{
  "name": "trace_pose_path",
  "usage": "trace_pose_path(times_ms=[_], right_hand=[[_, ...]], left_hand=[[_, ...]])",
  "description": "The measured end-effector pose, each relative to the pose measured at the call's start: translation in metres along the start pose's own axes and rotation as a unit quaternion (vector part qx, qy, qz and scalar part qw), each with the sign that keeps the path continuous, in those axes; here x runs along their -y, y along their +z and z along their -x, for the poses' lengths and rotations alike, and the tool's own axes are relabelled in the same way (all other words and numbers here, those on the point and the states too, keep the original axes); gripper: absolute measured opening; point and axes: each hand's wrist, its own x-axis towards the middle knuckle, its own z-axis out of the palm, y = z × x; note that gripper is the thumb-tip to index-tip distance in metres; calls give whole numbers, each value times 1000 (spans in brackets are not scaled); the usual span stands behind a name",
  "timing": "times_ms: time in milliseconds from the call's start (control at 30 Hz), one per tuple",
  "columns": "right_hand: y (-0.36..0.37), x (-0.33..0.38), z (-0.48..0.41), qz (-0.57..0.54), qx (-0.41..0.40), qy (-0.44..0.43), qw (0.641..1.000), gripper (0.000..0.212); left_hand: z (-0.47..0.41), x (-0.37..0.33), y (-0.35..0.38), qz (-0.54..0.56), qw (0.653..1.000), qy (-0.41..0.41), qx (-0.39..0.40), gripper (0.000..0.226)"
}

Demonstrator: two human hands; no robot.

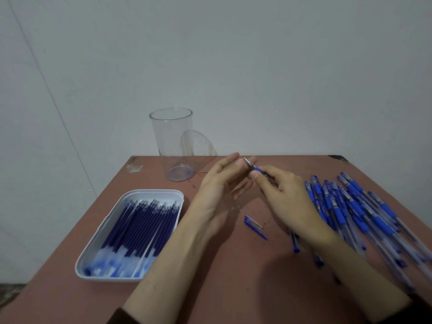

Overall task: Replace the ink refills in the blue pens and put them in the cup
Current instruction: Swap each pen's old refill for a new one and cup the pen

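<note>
My right hand [278, 190] pinches a blue pen [253, 167] by its blue grip, tip pointing up and left. The fingertips of my left hand [219, 183] touch the pen's tip end, fingers nearly straight. A blue pen cap [254, 226] lies on the table below the hands. A pile of blue pens [364, 213] spreads over the right side of the table. A white tray [112, 220] at the left holds several blue refills [140, 228]. A tall clear cup [174, 146] stands at the back, with nothing in it.
The reddish-brown table [233, 277] ends at the grey wall just behind the cup. A scrap of clear tape [134, 167] lies near the back left corner. The tray sits close to the table's left edge.
</note>
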Motion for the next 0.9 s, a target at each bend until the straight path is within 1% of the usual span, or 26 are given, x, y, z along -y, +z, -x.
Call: trace_pose_path(times_ms=[33, 100, 167, 267, 367, 433, 500, 600, 700, 767, 867, 900], right_hand=[[-2, -1, -1, -2, -7, 3, 1000, 16], [-6, -1, -2, 0, -9, 3, 1000, 15], [-9, -1, -3, 0, 10, -6, 1000, 14], [-12, 1, -2, 13, 38, -29, 999, 13], [-11, -1, -2, 24, 33, -32, 999, 11], [-11, -3, -2, 56, 23, -41, 997, 12], [-12, -3, -1, 106, 24, -54, 993, 15], [-14, -3, 0, 165, 18, -69, 984, 20], [-20, -2, -2, 231, 2, -70, 970, 22], [-26, -4, -4, 259, -21, -51, 964, 23], [-29, -5, -5, 238, -42, -9, 970, 21], [-29, -5, -5, 225, -43, 3, 973, 21]], left_hand=[[-1, 0, -2, -10, 1000, 8, -16, 35], [-1, 1, -5, -54, 997, 33, -34, 31], [-2, 1, -6, -77, 995, 49, -35, 30], [-2, -1, -6, -96, 994, 59, -16, 34], [0, 0, -7, -150, 984, 93, -36, 30], [0, 2, -7, -181, 976, 108, -64, 25], [-1, 5, -9, -236, 961, 116, -89, 16], [-2, 7, -9, -288, 945, 109, -112, 3], [-5, 5, -13, -293, 936, 104, -165, 16], [-6, 2, -19, -361, 908, 118, -177, 20], [-2, 2, -22, -510, 846, 101, -116, 10], [-1, 3, -23, -557, 820, 86, -95, 11]])
